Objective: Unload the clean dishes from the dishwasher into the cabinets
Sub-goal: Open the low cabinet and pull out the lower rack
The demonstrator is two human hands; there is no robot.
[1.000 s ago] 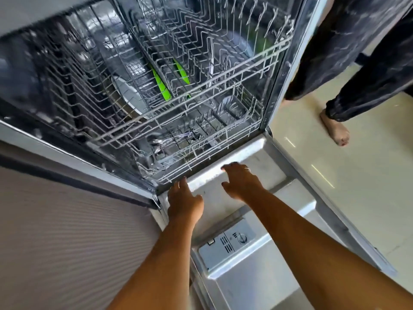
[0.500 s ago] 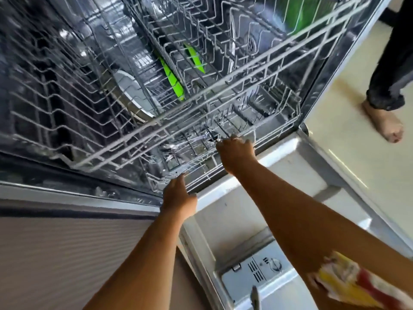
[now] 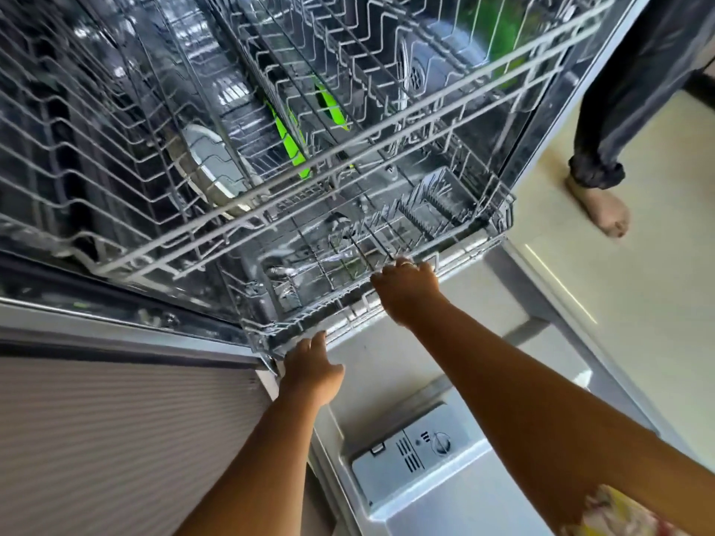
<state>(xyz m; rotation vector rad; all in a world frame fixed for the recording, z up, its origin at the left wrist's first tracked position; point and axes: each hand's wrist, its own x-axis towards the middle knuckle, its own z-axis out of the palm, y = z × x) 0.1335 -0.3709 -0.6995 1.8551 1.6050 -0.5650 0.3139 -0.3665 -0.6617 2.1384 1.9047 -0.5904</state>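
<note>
The dishwasher stands open with its door (image 3: pixel 456 365) folded down. My left hand (image 3: pixel 313 371) grips the front left corner of the lower wire rack (image 3: pixel 468 241). My right hand (image 3: pixel 404 290) holds the same rack's front rail further right. Cutlery (image 3: pixel 309 265) lies in the rack's basket just behind my hands. Deeper inside stand a white plate (image 3: pixel 211 168) and bright green plates (image 3: pixel 290 143). The upper wire rack (image 3: pixel 271 210) hangs above the lower one.
A detergent dispenser (image 3: pixel 416 454) sits on the inner door below my arms. Ribbed cabinet front (image 3: pixel 116 439) is at the left. Another person's bare foot (image 3: pixel 603 210) and dark trousers stand on the pale floor at the right.
My hands moved from the door's inner edge up onto the lower rack's front rail. The rack has slid slightly outward, and my view has come closer to the dishwasher.
</note>
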